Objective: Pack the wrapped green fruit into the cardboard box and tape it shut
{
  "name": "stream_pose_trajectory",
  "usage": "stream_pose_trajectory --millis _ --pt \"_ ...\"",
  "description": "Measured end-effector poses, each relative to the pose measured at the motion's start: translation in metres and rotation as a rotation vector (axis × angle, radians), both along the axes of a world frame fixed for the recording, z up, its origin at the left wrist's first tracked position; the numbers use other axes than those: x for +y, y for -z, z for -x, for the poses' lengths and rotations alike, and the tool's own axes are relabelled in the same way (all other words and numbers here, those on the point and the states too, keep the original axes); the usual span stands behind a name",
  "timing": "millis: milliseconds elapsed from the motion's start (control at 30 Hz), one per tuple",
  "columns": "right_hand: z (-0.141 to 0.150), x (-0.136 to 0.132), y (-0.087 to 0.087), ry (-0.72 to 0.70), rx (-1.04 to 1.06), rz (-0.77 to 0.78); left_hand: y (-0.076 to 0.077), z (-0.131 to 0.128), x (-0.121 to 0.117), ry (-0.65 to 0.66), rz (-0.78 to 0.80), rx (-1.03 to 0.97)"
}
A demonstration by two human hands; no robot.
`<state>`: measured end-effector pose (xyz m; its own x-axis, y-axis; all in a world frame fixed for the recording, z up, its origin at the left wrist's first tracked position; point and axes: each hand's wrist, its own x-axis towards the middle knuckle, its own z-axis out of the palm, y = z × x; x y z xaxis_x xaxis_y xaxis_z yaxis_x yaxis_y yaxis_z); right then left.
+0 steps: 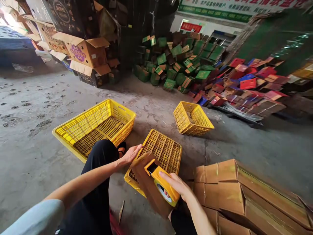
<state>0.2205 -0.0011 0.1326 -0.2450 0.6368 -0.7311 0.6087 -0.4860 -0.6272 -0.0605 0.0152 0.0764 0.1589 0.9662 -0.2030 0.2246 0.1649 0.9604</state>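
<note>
I judge the carton [142, 181] to be partway through its handling: it lies at a slant over the near side of the upturned crate [168, 145], and my right hand [176, 186] is wrapped round the tape gun [160, 176], whose head is on or just above the card; through the feed I can't tell which. I can't make out a finished strip of tape, so how much is left on this piece is uncertain. My left hand [132, 154] rests by the upturned crate's left edge, at the carton's far end, fingers fairly straight; whether it grips or merely steadies, I cannot tell. Right of the upturned crate, a stack [220, 192] of cartons crowds my right forearm. Left of it, my left knee [105, 148] partly hides the large crate [123, 114]. The small crate [182, 122] stands apart, beyond it and to the right. Far behind it are heaped green boxes [174, 67], with red boxes [247, 84] farther right.
</note>
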Motion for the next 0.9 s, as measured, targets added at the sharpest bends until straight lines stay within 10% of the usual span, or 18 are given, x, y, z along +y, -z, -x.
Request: stream_pose_trajectory --millis 100,233,433,900 --pt "0.0 0.004 0.003 -0.051 -0.003 0.048 0.003 0.019 -0.013 0.226 -0.13 -0.014" --pt "0.003 0.007 0.009 -0.103 -0.027 0.091 0.047 0.023 -0.051 0.647 -0.331 0.128" --pt "0.01 0.02 0.006 -0.236 -0.186 0.127 0.116 -0.023 -0.101 0.539 -0.297 0.326" --pt "-0.021 -0.038 0.018 -0.135 -0.161 0.113 0.107 -0.013 -0.078 0.777 -0.739 0.481"
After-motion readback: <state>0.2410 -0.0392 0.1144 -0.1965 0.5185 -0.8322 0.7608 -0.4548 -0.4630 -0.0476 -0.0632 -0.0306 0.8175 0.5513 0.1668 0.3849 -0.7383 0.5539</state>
